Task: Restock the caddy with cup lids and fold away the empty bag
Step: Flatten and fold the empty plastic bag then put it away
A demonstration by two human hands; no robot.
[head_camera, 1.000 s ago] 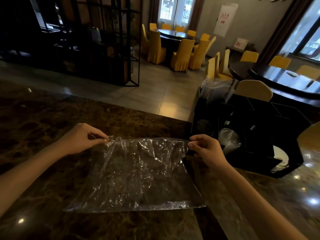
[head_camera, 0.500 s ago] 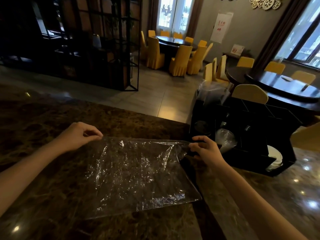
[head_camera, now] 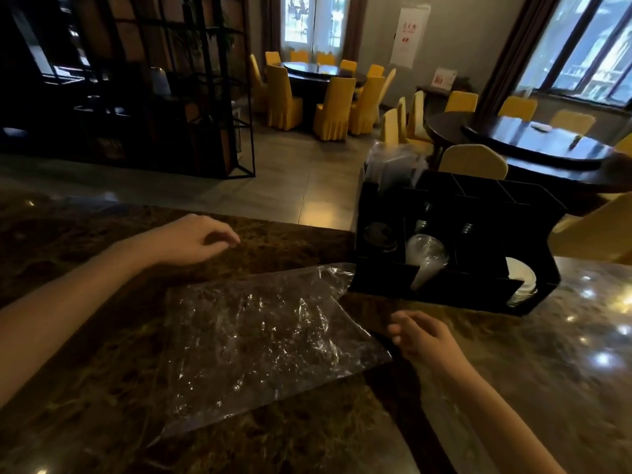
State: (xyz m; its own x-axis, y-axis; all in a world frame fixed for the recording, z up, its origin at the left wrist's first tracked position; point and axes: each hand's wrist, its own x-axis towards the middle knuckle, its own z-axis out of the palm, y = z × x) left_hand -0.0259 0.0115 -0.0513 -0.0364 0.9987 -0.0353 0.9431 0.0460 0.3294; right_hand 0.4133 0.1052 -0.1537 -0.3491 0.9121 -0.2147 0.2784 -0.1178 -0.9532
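Observation:
The empty clear plastic bag (head_camera: 260,343) lies flat and crinkled on the dark marble counter (head_camera: 85,388). My left hand (head_camera: 191,239) hovers above the bag's far left, fingers loosely curled, holding nothing. Just off the bag's right edge is my right hand (head_camera: 420,336), also empty, with fingers loosely bent. The black caddy (head_camera: 478,213) stands at the right, touching the bag's far corner. Clear domed lids (head_camera: 425,258) sit in its middle front slot, white lids (head_camera: 521,280) in the right slot, and clear wrapped stock (head_camera: 393,165) rises from its back left.
The counter's far edge runs just beyond my left hand, with tiled floor below. Yellow-covered chairs (head_camera: 328,107) and round dark tables (head_camera: 533,145) fill the room behind. A black metal shelf frame (head_camera: 191,97) stands at the left.
Both hands have let go of the bag's top corners. The left hand moved up and away, the right hand dropped down along the bag's right edge. The bag now lies loose and skewed.

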